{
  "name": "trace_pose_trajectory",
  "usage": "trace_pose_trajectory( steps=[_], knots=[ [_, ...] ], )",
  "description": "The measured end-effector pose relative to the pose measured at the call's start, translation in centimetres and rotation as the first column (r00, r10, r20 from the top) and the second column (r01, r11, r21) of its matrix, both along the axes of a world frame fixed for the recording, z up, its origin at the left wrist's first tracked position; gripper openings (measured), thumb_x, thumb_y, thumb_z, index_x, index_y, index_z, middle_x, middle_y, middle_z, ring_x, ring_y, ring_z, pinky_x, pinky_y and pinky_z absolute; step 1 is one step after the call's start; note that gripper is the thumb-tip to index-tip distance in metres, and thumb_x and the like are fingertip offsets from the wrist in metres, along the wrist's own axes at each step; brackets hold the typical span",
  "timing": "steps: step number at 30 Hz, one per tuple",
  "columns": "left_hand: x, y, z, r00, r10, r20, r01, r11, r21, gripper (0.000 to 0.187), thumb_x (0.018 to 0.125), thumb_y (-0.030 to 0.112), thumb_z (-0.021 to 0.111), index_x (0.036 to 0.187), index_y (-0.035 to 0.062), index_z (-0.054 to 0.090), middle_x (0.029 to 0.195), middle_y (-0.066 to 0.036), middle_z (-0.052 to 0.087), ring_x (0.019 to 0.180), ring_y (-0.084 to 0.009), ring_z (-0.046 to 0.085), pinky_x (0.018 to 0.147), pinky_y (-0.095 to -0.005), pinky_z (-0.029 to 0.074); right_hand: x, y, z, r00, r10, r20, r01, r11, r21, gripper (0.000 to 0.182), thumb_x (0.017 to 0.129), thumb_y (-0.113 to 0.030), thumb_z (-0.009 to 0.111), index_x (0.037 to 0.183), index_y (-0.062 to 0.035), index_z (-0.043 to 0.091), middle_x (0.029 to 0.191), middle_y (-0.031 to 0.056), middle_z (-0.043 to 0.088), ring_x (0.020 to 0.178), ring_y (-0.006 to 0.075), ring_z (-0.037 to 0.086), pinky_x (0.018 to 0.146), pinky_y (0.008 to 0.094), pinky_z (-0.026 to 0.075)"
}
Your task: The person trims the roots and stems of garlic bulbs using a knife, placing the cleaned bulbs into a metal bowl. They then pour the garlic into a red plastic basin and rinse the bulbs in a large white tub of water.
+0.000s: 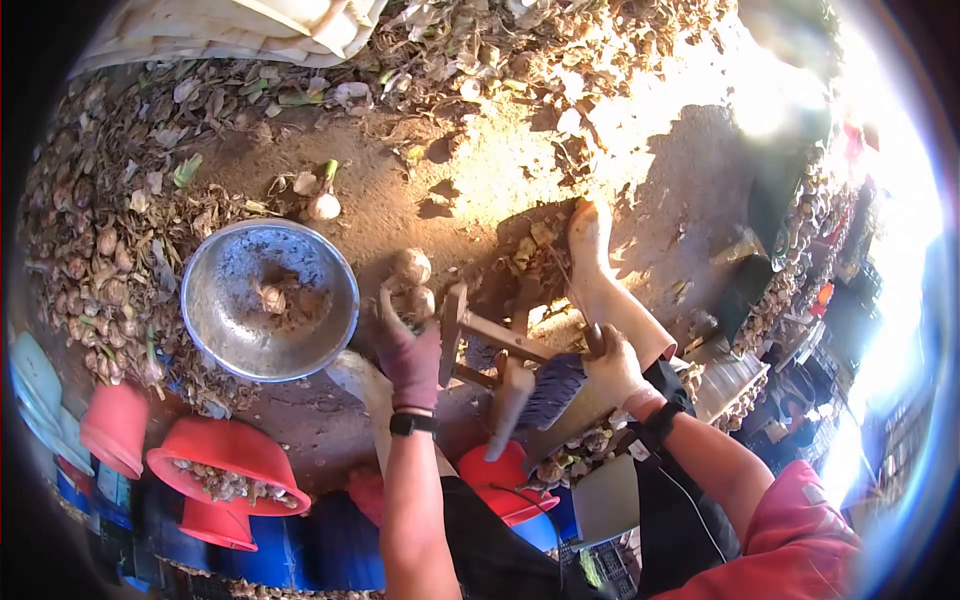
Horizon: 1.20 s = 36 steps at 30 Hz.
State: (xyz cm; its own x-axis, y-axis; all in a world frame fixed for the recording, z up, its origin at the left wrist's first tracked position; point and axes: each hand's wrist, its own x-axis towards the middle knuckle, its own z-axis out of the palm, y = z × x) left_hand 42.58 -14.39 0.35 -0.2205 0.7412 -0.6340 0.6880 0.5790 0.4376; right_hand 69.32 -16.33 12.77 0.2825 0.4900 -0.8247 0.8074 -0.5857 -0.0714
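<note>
My left hand (pixel 408 355), in a pinkish glove, is closed on round bulbs (pixel 411 267) at its fingertips. To its left, a metal bowl (pixel 205 335) on the ground holds a bulb (pixel 271 298) and loose bits of skin. My right hand (pixel 613 366) is wrapped round a dark handle (pixel 595 341) with a thin piece pointing up from it. Between my hands stands a wooden frame (pixel 505 338), with a dark ribbed cloth (pixel 553 390) near my right hand.
Dry leaves and bulbs (pixel 105 300) are heaped at the left. Red tubs (pixel 230 452) stand at the lower left, one holding small pieces. A bulb with a green stem (pixel 324 206) lies above the bowl. My bare foot (pixel 590 235) rests beyond the frame.
</note>
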Motion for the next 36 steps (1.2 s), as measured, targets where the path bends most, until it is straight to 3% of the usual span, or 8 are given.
trace_pose_trajectory(
  steps=[2, 5, 17, 19, 22, 26, 28, 36],
  knots=[
    [0.5, 2.6, -1.1, 0.989, -0.084, -0.125, 0.103, 0.983, 0.155, 0.08, 0.071, 0.026, 0.071, 0.138, 0.005, 0.032, 0.132, -0.026, 0.045, 0.121, -0.0412, 0.044, 0.1, -0.0438, 0.038, -0.3, 0.8, -1.8, 0.989, -0.147, -0.031, 0.148, 0.989, 0.02, 0.028, 0.075, -0.013, 0.06, 0.101, -0.0032, 0.056, 0.096, 0.0217, 0.058, 0.092, 0.0435, 0.054, 0.08, 0.0468, 0.045],
    [1.8, 5.6, -0.9, 0.981, 0.188, 0.045, -0.161, 0.924, -0.348, 0.088, 0.073, 0.032, 0.074, 0.142, 0.0049, 0.026, 0.138, -0.026, 0.038, 0.129, -0.0388, 0.037, 0.102, -0.0407, 0.035, -0.6, 1.4, -2.2, 0.989, -0.146, -0.023, 0.146, 0.989, 0.024, 0.03, 0.074, -0.015, 0.062, 0.101, -0.003, 0.056, 0.095, 0.0224, 0.059, 0.095, 0.0433, 0.054, 0.081, 0.0466, 0.045],
    [-2.0, -0.4, -3.3, 0.805, 0.553, 0.215, -0.48, 0.82, -0.312, 0.056, 0.068, 0.015, 0.075, 0.118, 0.0081, 0.05, 0.106, -0.012, 0.059, 0.09, -0.0193, 0.06, 0.073, -0.0315, 0.051, 1.1, -0.5, -4.6, 0.991, -0.131, 0.009, 0.131, 0.99, 0.058, 0.032, 0.072, -0.011, 0.061, 0.101, -0.002, 0.055, 0.096, 0.0228, 0.06, 0.095, 0.0433, 0.055, 0.082, 0.0447, 0.046],
    [-2.6, -3.3, -3.3, 0.323, 0.899, 0.296, -0.846, 0.415, -0.335, 0.049, 0.073, 0.026, 0.077, 0.114, 0.0112, 0.053, 0.096, -0.008, 0.059, 0.074, -0.0179, 0.06, 0.061, -0.0336, 0.052, 1.0, -0.4, -4.5, 0.986, -0.168, 0.012, 0.167, 0.986, 0.02, 0.033, 0.072, -0.011, 0.061, 0.103, -0.0015, 0.056, 0.096, 0.023, 0.06, 0.096, 0.0424, 0.056, 0.083, 0.044, 0.046],
    [-1.9, -4.0, -2.6, 0.031, 0.989, 0.141, -0.689, 0.124, -0.714, 0.041, 0.075, 0.032, 0.075, 0.106, 0.0131, 0.056, 0.08, -0.002, 0.055, 0.07, -0.0172, 0.058, 0.056, -0.0327, 0.05, 1.7, -1.7, -5.3, 0.966, -0.247, -0.073, 0.252, 0.965, 0.068, 0.034, 0.072, -0.012, 0.062, 0.104, -0.0013, 0.055, 0.095, 0.0231, 0.061, 0.098, 0.0419, 0.056, 0.084, 0.0437, 0.045],
    [1.0, 1.4, -3.6, 0.137, 0.943, 0.303, -0.569, 0.325, -0.755, 0.028, 0.077, 0.035, 0.072, 0.093, 0.0168, 0.059, 0.075, 0.005, 0.052, 0.074, -0.0097, 0.053, 0.068, -0.0264, 0.047, 1.7, -1.3, -5.4, 0.986, -0.167, -0.018, 0.167, 0.985, 0.05, 0.036, 0.072, -0.011, 0.062, 0.105, -0.0014, 0.055, 0.095, 0.0235, 0.061, 0.098, 0.0417, 0.056, 0.084, 0.0438, 0.046],
    [2.4, 3.8, -3.2, 0.045, 0.965, 0.258, -0.649, 0.225, -0.727, 0.025, 0.078, 0.037, 0.072, 0.089, 0.018, 0.06, 0.078, 0.007, 0.054, 0.07, -0.0076, 0.05, 0.073, -0.0242, 0.044, 1.9, -1.4, -5.3, 0.981, -0.195, -0.022, 0.195, 0.981, 0.017, 0.036, 0.072, -0.012, 0.062, 0.106, -0.0016, 0.055, 0.097, 0.0231, 0.061, 0.098, 0.0417, 0.056, 0.084, 0.0439, 0.045],
    [-3.2, 1.0, 9.1, -0.024, 0.632, 0.775, -0.573, 0.627, -0.529, 0.052, 0.084, 0.025, 0.064, 0.131, 0.0149, 0.043, 0.133, -0.007, 0.046, 0.123, -0.0247, 0.045, 0.097, -0.051, 0.043, 2.3, -1.6, -6.1, 0.981, -0.179, -0.076, 0.184, 0.981, 0.055, 0.031, 0.073, -0.012, 0.06, 0.102, -0.0007, 0.054, 0.1, 0.0237, 0.059, 0.098, 0.0428, 0.055, 0.083, 0.0446, 0.045]
  ],
)
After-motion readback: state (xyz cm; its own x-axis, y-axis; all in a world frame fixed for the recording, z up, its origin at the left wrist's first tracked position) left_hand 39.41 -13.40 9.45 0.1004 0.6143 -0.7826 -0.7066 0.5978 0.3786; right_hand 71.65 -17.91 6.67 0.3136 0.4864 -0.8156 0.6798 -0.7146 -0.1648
